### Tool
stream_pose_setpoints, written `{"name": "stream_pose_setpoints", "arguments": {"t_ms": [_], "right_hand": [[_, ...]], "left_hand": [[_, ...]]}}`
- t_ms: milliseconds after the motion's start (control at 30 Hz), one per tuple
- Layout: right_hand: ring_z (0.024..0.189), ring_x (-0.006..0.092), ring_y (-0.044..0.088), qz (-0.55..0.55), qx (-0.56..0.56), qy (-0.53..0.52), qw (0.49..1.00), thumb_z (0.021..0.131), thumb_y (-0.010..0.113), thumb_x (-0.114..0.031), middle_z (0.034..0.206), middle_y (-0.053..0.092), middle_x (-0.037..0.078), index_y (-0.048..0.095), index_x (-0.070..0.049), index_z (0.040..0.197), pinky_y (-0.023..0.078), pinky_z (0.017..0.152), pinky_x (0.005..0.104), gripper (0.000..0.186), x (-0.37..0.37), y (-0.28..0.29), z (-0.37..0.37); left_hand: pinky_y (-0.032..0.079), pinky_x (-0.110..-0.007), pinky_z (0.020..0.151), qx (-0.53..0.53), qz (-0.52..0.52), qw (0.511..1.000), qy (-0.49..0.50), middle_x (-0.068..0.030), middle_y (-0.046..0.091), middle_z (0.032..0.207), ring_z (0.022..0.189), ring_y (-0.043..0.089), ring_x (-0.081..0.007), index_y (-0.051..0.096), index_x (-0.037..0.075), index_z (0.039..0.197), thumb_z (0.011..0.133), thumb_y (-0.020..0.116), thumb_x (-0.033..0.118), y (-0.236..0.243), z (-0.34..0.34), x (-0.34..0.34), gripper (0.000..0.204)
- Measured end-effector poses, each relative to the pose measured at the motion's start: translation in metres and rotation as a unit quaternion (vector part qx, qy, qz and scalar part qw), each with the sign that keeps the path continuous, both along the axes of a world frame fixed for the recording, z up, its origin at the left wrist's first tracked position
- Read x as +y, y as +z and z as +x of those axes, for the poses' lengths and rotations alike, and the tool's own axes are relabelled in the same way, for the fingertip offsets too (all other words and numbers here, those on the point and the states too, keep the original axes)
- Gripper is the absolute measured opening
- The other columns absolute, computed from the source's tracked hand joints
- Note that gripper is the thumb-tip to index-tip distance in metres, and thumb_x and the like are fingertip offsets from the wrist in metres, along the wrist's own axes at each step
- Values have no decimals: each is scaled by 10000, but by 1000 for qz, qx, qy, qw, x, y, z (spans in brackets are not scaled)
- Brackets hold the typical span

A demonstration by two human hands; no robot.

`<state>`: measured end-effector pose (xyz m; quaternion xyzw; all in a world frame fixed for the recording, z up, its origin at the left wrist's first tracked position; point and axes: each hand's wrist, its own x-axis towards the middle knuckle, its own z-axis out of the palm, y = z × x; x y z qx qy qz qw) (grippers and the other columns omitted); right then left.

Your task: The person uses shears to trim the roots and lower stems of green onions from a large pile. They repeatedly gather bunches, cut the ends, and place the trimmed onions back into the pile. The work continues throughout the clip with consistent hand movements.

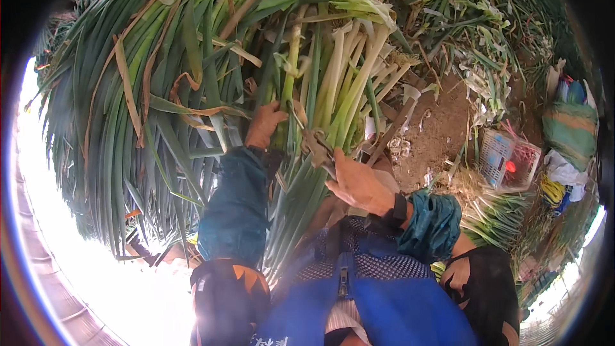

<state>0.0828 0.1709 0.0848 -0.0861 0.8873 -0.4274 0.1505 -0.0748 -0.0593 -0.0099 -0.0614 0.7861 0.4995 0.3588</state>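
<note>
A big heap of long green onions (128,90) fills the left and middle, green leaves drooping to the left and pale stems in the centre. My left hand (265,124) is closed on a green onion (295,45) that stands up among them. In my right hand (364,183) is a metal tool with a thin nozzle (317,147), like an air blow gun. Its tip points up and left, close to the held stalk. The right fingers are wrapped round its handle, which they partly hide. More pale stems (346,83) lie just beyond the tool.
Bare soil (429,134) with scraps of peel lies to the right. Peeled leaf waste (474,32) is piled at the far right. A plastic basket (509,159) stands near a green and orange sack (569,131). Smaller bundled onions (496,221) lie beside my right knee.
</note>
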Motion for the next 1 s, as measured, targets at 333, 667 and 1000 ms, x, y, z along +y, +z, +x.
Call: {"name": "stream_pose_setpoints", "arguments": {"t_ms": [333,667,1000], "right_hand": [[761,415,613,20,-204,-17,979,793,654,-224,790,596,250,379,89,1177,482,648,482,566,14,20,-21],[704,458,610,53,-138,-43,988,800,613,-186,756,598,290,399,58,1036,496,592,505,401,3,-9,-22],[747,457,596,-1,-208,16,978,800,639,-230,809,588,275,387,68,1068,470,634,509,473,20,23,32]], "left_hand": [[442,-336,855,-24,-59,998,-5,-174,624,1067,967,581,-273,554,-19,1229,759,569,179,15,99,-17,511],[450,-275,790,-98,-36,994,43,-88,611,1066,884,560,-173,456,-18,1367,776,549,110,-4,130,-27,612],[436,-360,912,-53,-63,996,30,-222,605,1136,1050,578,-319,481,6,1339,781,552,194,6,147,-24,593]]}}
